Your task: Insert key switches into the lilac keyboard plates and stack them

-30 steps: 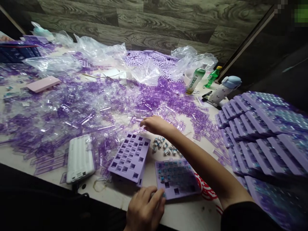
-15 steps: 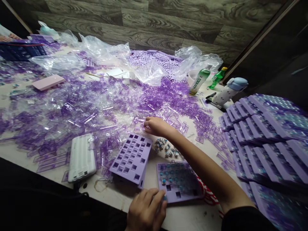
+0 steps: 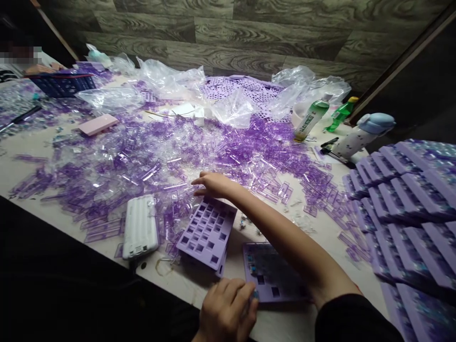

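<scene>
I have the purple plate point(image 3: 268, 295) near, just right of the middle; teal switches sit in part of it, square holes gape toward the near side, and the right forearm point(image 3: 278, 232) crosses above, blocking much of my view of its far right part; loose switches point(image 3: 242, 221) lie just beyond it, also half hidden from me by the arm; to its left I see stacked plates point(image 3: 218, 247) with bare holes, then a white case point(image 3: 140, 225); clear purple pieces point(image 3: 142, 161) sprawl across the middle, reaching a pink block point(image 3: 98, 125) at far left; plastic bags point(image 3: 171, 78) and purple grids point(image 3: 242, 88) crowd the far side; two bottles and a blue-lidded flask point(image 3: 366, 135) stand far right, filled boards point(image 3: 402, 213) piled nearer; a co-worker's hands point(image 3: 42, 69) rest by a dark blue basket point(image 3: 64, 85), far left.

The left hand point(image 3: 226, 306) curls at the plate's near left corner, something teal by its fingertips; I can't tell whether it grips that; the right hand point(image 3: 208, 185) has finger and thumb apart above the clear purple pieces, just past the stacked plates; I make out nothing between them.
</scene>
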A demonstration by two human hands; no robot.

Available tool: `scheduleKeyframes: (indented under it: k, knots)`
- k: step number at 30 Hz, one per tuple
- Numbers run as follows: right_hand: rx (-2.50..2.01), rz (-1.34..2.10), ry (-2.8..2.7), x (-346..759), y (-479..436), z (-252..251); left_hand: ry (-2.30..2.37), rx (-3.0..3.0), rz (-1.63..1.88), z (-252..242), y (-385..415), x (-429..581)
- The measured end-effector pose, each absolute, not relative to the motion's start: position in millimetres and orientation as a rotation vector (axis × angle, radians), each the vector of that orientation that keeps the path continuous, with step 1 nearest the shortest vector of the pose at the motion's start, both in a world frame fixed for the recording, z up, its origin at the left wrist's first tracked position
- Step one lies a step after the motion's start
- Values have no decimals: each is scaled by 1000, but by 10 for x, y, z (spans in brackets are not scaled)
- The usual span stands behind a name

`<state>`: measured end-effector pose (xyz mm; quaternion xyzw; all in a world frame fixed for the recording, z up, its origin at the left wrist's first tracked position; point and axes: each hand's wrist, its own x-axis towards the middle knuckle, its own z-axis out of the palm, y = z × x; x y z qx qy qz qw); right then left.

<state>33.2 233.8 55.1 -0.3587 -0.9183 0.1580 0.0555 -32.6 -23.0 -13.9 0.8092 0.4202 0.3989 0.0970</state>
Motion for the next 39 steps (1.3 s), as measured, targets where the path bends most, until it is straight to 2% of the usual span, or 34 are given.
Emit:
scheduleKeyframes:
  k: [7, 13, 18, 21, 25, 29, 34, 39]
  knots:
    - [-1058, 465, -2782, 273, 2370, 583, 1231, 2403, 1208, -151, -221, -332]
    - [-959, 618, -2627, 379, 2355, 719, 1219, 2411, 1180, -129, -224, -335]
    - [-1051, 710, -2514, 359, 2343, 778, 1219, 2425, 1203, -135, -215, -328]
    - [-1151, 612, -2543, 317, 2338, 760, 1226, 2419, 1212, -161, -218, -325]
    - [-1126, 280, -2563, 240, 2259, 741, 1236, 2415, 1198, -179, -231, -327]
    - [-928, 332, -2741, 90, 2075, 727, 1256, 2435, 1172, -150, -231, -331]
    - [-1021, 235, -2894, -93, 1963, 698, 1291, 2458, 1082, -135, -236, -342]
    - [-1156, 472, -2622, 134, 1924, 824, 1222, 2348, 1048, -110, -267, -389]
